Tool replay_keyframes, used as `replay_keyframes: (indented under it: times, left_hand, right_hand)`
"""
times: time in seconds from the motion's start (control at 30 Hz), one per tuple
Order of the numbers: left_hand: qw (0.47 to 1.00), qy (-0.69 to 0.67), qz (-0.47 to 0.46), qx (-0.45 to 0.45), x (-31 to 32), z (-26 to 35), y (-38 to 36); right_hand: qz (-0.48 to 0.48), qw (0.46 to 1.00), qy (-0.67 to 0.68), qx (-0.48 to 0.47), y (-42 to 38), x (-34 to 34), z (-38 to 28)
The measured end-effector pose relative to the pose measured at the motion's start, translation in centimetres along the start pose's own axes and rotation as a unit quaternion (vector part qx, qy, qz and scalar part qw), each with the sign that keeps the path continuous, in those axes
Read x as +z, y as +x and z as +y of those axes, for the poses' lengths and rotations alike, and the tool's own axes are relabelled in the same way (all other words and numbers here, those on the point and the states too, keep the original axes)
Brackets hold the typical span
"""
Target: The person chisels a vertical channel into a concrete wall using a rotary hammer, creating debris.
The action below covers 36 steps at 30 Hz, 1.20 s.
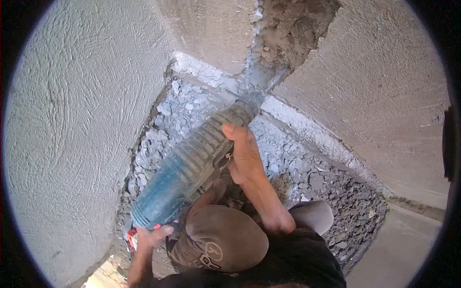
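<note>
A dusty teal demolition hammer [173, 177] lies slantwise across the view, its front end toward the wall corner. My left hand [151, 236] is closed around the rear grip, beside a red part. Farther forward, my right hand [245, 153] grips the side of the hammer near its ribbed front housing, thumb up along it; some fingers are hidden. The chisel bit [277, 79] meets the edge of a broken-out hole [293, 33] in the plastered wall, with pale dust around it.
Rubble [336, 201] and broken chips cover the floor between the walls. A rough plastered wall [86, 120] rises at left, another wall [374, 96] at right with a pale ledge [312, 129] along its foot. My bent knees [225, 240] are close below the hammer.
</note>
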<state>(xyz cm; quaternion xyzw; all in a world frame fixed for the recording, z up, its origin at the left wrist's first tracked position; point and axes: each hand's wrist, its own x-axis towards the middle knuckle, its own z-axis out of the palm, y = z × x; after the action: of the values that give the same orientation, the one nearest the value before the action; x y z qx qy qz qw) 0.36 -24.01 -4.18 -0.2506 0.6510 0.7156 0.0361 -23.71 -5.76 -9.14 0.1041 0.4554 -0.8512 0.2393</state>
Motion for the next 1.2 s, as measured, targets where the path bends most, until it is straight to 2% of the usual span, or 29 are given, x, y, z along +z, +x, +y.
replay_keyframes:
  times: [0.07, 0.17, 0.27, 0.33, 0.37, 0.47, 0.57, 0.6, 0.67, 0.73, 0.8, 0.83, 0.93, 1.0, 1.07, 1.1, 1.13, 1.2]
  left_hand:
    - [0.999, -0.02, 0.025, -0.034, 0.9, 0.1, 1.0]
    - [0.999, -0.029, 0.026, 0.009, 1.9, 0.2, 2.4]
    - [0.999, -0.014, 0.026, 0.027, 2.6, -0.1, 2.7]
    - [0.998, 0.006, 0.053, 0.033, 2.9, 0.0, 3.0]
    - [0.999, 0.01, 0.028, 0.04, 2.3, -0.3, 2.9]
    - [0.997, 0.049, 0.048, 0.017, 1.3, -1.4, 1.7]
    - [1.0, -0.002, 0.029, 0.007, 2.2, 0.6, 1.3]
    - [1.0, 0.003, 0.024, 0.016, 2.2, 0.4, 1.0]
    - [0.993, 0.049, 0.078, 0.067, 1.9, -0.8, -0.7]
    - [0.993, 0.061, 0.085, 0.046, 2.9, 0.3, -1.8]
    - [0.991, 0.05, 0.112, 0.051, 3.3, 0.4, -2.6]
    - [0.991, 0.074, 0.111, 0.012, 3.4, 0.9, -2.6]
    - [0.987, 0.08, 0.122, 0.068, 4.5, -0.3, -0.4]
    - [0.986, 0.118, 0.099, 0.065, 6.2, 1.5, 0.2]
    - [0.992, 0.073, 0.1, -0.021, 6.9, 2.4, -0.7]
    - [0.991, 0.088, 0.096, 0.044, 7.0, 2.1, -0.6]
    - [0.991, 0.083, 0.099, 0.045, 7.2, 2.2, -0.6]
    - [0.973, 0.202, 0.059, 0.093, 7.5, 2.4, -1.0]
  right_hand:
    - [0.043, 0.997, 0.06, 0.009, 0.7, 0.5, -0.4]
    - [0.044, 0.998, 0.031, 0.034, 1.6, 0.1, 0.2]
    - [0.07, 0.997, 0.009, -0.005, 1.8, 0.0, 0.4]
    - [0.051, 0.998, 0.022, 0.014, 2.4, -0.2, 0.0]
    - [0.048, 0.999, 0.02, 0.016, 2.5, -0.1, -0.4]
    - [0.012, 1.0, -0.002, 0.029, 1.6, 0.8, -0.8]
    - [-0.004, 0.999, 0.035, 0.02, 1.4, 0.5, -0.6]
    - [0.014, 0.999, -0.005, 0.032, 1.4, -0.1, -0.1]
    - [0.033, 0.998, -0.04, 0.042, 0.6, 0.2, -0.5]
    - [-0.018, 0.999, 0.028, 0.001, -1.3, 1.7, -2.1]
    - [-0.004, 0.999, 0.034, 0.003, -1.0, 1.1, -1.5]
    - [0.006, 0.999, 0.033, 0.006, -0.7, 1.0, -1.4]
    - [-0.04, 0.994, 0.093, 0.052, -0.1, -0.3, -3.4]
    - [-0.028, 0.996, 0.078, 0.042, 0.5, -0.7, -3.8]
    - [-0.012, 0.994, 0.092, 0.053, -0.1, -0.2, -4.1]
    - [-0.013, 0.994, 0.089, 0.056, -0.1, -0.4, -4.2]
    - [-0.024, 0.994, 0.09, 0.057, -0.1, -0.6, -4.5]
    - [-0.039, 0.993, 0.091, 0.063, -0.3, -0.8, -4.7]
